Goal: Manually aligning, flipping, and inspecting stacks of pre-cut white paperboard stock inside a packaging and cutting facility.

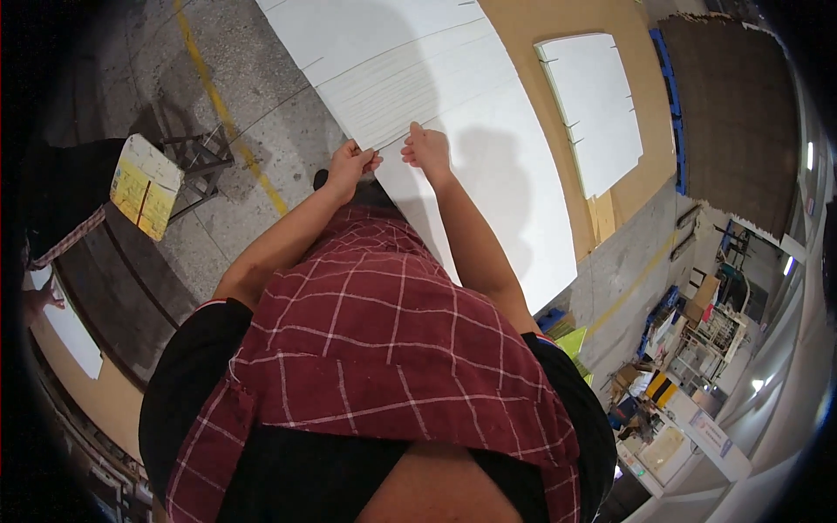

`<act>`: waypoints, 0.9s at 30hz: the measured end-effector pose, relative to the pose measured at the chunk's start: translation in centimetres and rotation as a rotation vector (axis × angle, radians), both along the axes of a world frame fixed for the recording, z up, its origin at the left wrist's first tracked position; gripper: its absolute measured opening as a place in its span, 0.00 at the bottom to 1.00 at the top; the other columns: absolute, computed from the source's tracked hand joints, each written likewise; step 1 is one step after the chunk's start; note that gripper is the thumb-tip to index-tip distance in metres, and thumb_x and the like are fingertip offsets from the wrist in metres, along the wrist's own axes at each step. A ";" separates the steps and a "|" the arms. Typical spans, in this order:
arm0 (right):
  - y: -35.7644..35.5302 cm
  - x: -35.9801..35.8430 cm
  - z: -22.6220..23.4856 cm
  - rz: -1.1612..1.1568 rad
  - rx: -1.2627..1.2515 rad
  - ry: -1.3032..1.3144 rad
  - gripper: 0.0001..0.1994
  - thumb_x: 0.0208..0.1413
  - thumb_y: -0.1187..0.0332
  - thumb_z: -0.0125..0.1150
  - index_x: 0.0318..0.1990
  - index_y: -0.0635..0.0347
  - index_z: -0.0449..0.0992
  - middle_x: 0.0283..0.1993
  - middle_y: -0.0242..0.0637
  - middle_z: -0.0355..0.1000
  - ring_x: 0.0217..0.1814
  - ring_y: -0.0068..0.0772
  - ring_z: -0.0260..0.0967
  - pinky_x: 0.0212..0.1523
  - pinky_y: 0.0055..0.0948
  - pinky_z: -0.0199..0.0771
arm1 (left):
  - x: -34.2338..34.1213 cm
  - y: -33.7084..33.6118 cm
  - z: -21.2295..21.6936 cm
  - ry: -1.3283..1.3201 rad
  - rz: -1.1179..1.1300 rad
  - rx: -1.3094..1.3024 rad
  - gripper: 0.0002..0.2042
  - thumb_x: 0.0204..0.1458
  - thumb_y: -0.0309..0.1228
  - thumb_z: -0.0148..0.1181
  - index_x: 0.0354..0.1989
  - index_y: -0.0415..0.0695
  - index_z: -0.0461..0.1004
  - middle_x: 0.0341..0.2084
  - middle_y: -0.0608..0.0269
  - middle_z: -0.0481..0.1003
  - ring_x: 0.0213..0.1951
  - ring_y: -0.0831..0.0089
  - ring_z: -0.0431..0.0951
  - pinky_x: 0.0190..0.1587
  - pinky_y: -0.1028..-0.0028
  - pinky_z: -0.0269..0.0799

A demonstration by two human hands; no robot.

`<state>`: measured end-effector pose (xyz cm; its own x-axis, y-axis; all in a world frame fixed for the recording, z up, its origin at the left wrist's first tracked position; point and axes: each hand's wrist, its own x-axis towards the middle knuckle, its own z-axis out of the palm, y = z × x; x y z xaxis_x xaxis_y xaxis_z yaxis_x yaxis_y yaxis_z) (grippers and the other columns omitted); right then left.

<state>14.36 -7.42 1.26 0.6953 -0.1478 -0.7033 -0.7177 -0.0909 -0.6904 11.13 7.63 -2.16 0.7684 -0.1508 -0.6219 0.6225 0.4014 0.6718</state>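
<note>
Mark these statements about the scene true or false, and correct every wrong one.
1. The left hand is at the edge of the large white sheet, and the right hand is over it. True.
2. The two hands are clasped together. False: there is a gap between them.
3. The apron is plain blue. False: it is dark red with white lines.
4. A smaller white stack lies on the brown board, to the right of the hands. True.
5. The yellow line on the floor runs left of the large white sheet. True.
6. No other person's hand shows. False: a co-worker's hand shows at the far left.
</note>
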 end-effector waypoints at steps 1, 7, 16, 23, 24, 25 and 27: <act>0.3 -0.2 0.7 0.072 -0.099 0.000 0.19 0.47 0.55 0.44 0.26 0.68 0.66 0.20 0.39 0.66 0.15 0.24 0.63 0.15 0.19 0.62 | 0.2 0.1 0.4 0.002 0.002 0.005 0.05 0.44 0.26 0.48 0.29 0.39 0.64 0.23 0.62 0.69 0.24 0.76 0.71 0.27 0.81 0.67; 0.5 0.0 -0.2 -0.183 0.428 0.065 0.16 0.48 0.57 0.44 0.29 0.64 0.66 0.20 0.34 0.65 0.18 0.20 0.59 0.18 0.18 0.60 | 0.9 0.2 2.2 0.006 -0.076 0.216 0.06 0.40 0.26 0.51 0.27 0.40 0.63 0.20 0.63 0.67 0.22 0.78 0.69 0.23 0.82 0.63; 2.0 0.5 -2.5 0.007 0.091 -0.011 0.19 0.50 0.56 0.40 0.23 0.67 0.66 0.21 0.40 0.67 0.18 0.27 0.66 0.15 0.19 0.63 | 1.0 1.4 2.1 0.214 -0.184 -0.003 0.10 0.43 0.35 0.53 0.20 0.43 0.62 0.18 0.64 0.68 0.18 0.79 0.67 0.20 0.83 0.62; 2.6 1.3 -2.5 -0.006 -0.044 0.000 0.21 0.48 0.59 0.40 0.17 0.70 0.67 0.13 0.41 0.65 0.12 0.28 0.65 0.11 0.22 0.63 | 1.3 1.5 -0.2 0.133 -0.100 0.031 0.09 0.46 0.34 0.49 0.20 0.43 0.64 0.18 0.65 0.69 0.20 0.78 0.70 0.21 0.83 0.64; 2.6 1.4 -2.1 -0.004 -0.047 -0.001 0.21 0.48 0.59 0.40 0.17 0.70 0.67 0.13 0.41 0.65 0.12 0.28 0.65 0.11 0.22 0.63 | 1.3 1.5 -0.3 0.143 -0.093 0.027 0.09 0.46 0.34 0.49 0.20 0.43 0.64 0.18 0.64 0.69 0.20 0.78 0.70 0.21 0.83 0.64; 2.4 1.3 -1.6 0.044 -0.055 0.018 0.21 0.48 0.58 0.40 0.17 0.69 0.67 0.13 0.40 0.65 0.11 0.27 0.64 0.11 0.22 0.63 | 1.2 1.6 -0.4 0.141 -0.091 0.023 0.09 0.46 0.34 0.49 0.20 0.43 0.64 0.18 0.64 0.69 0.20 0.78 0.70 0.21 0.83 0.64; 2.0 1.1 -0.6 0.095 -0.068 0.034 0.20 0.48 0.58 0.41 0.17 0.68 0.67 0.12 0.40 0.65 0.11 0.27 0.64 0.11 0.22 0.63 | 1.2 1.9 -0.1 0.144 -0.131 0.004 0.08 0.46 0.32 0.49 0.20 0.43 0.63 0.18 0.64 0.69 0.21 0.78 0.70 0.21 0.83 0.64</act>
<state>15.46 -5.46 0.67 0.6845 -0.1306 -0.7172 -0.7264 -0.2050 -0.6560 12.35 9.50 -2.25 0.6455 -0.2414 -0.7246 0.7591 0.3079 0.5736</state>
